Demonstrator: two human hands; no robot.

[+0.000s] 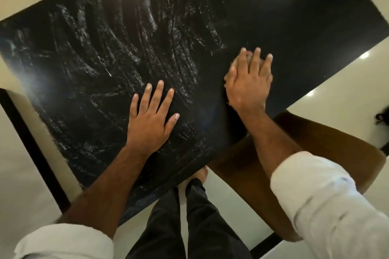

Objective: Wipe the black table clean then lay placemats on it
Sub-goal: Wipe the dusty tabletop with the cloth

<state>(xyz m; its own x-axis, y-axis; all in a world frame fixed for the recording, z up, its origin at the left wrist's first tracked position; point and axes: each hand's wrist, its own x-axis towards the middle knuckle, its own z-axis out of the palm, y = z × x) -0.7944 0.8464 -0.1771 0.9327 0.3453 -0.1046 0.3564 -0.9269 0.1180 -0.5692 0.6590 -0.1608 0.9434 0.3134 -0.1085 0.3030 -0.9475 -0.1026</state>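
The black table (294, 19) fills most of the head view, tilted, with wet whitish wipe streaks across its left and middle parts. My left hand (151, 120) lies flat on the tabletop near the front edge, fingers spread and straight. My right hand (248, 82) presses down with straight fingers on a small pale cloth (233, 64), which shows only at the fingertips and the hand's left side. The cloth sits near the table's right edge, where the surface looks dark and unstreaked. No placemats are in view.
A brown wooden chair (328, 139) stands at the table's right front corner, under my right forearm. My legs and a bare foot (202, 174) are below the front edge. Pale glossy floor (336, 99) surrounds the table, with a small dark object (383, 118) at far right.
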